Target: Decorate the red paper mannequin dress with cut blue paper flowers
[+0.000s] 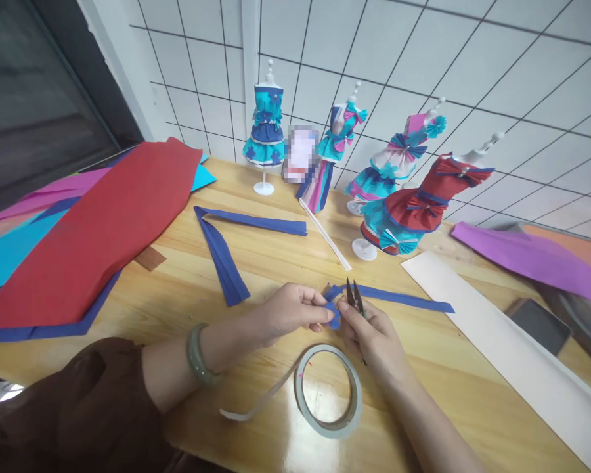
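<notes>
My left hand [303,310] pinches a small blue cut piece [333,316] of crepe-like material between thumb and fingertips. The dark thread snips [353,297] rest in my right hand [369,328], their two blades pointing up and slightly apart. My right thumb and forefinger also meet the edge of the blue piece. Just behind my hands, a narrow blue strip [404,297] runs to the right along the table. In front of them lies a roll of double-sided tape [300,387], its loose end trailing left.
Several dressed mini mannequins [263,135] stand along the tiled wall, near a blurred phone [301,154]. A folded blue strip [226,263] and a thin white strip [325,233] lie mid-table. Red sheets [103,230] are stacked left; white board [497,348] and purple sheet [526,259] lie right.
</notes>
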Motion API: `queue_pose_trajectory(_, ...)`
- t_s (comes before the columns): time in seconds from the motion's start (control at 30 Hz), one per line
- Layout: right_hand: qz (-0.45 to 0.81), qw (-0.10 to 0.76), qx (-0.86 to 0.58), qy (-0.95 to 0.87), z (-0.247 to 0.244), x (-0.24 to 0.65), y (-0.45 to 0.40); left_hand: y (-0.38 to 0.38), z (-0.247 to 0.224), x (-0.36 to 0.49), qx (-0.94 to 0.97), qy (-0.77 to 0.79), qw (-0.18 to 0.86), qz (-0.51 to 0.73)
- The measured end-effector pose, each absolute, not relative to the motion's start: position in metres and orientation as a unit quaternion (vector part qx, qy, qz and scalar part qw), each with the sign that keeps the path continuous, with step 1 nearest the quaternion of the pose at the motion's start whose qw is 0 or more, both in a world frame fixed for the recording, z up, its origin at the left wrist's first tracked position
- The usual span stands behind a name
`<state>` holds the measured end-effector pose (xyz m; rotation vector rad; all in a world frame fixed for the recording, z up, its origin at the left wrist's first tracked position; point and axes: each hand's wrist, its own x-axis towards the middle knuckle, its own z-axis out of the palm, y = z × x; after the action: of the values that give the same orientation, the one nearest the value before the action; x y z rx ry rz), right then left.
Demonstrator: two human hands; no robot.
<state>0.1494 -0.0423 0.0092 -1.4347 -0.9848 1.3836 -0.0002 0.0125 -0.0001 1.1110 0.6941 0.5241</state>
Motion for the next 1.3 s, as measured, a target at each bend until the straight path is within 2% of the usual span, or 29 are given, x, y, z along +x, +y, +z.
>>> queue_pose_trajectory(0.2, 0.571, 0.430, -0.577, -0.394, 0.009, 0.151, -0.041, 0.013, -0.005, -0.001, 0.513, 0.329, 0.763, 0.214)
queue_pose_trajectory(0.43, 0.554, 0.422, -0.572, -0.433, 0.004, 0.152, -0.041, 0.017, -0.001, -0.003, 0.455, 0.310, 0.815, 0.182)
queue_pose_trajectory(0.6, 0.573, 0.423, -0.577, -0.400, 0.005, 0.153, -0.041, 0.019, -0.004, -0.003, 0.446, 0.302, 0.821, 0.191)
queue_pose_trajectory(0.77, 0.558, 0.403, -0.574, -0.444, 0.005, 0.155, -0.042, 0.018, -0.002, -0.003, 0.428, 0.289, 0.833, 0.199)
queue_pose_trajectory(1.0, 0.513, 0.449, -0.595, -0.426, 0.004, 0.155, -0.040, 0.020, 0.008, -0.003, 0.322, 0.315, 0.866, 0.216)
queue_pose_trajectory(1.3, 0.540, 0.454, -0.583, -0.403, 0.005, 0.150, -0.039, 0.015, 0.000, 0.000, 0.437, 0.325, 0.808, 0.227)
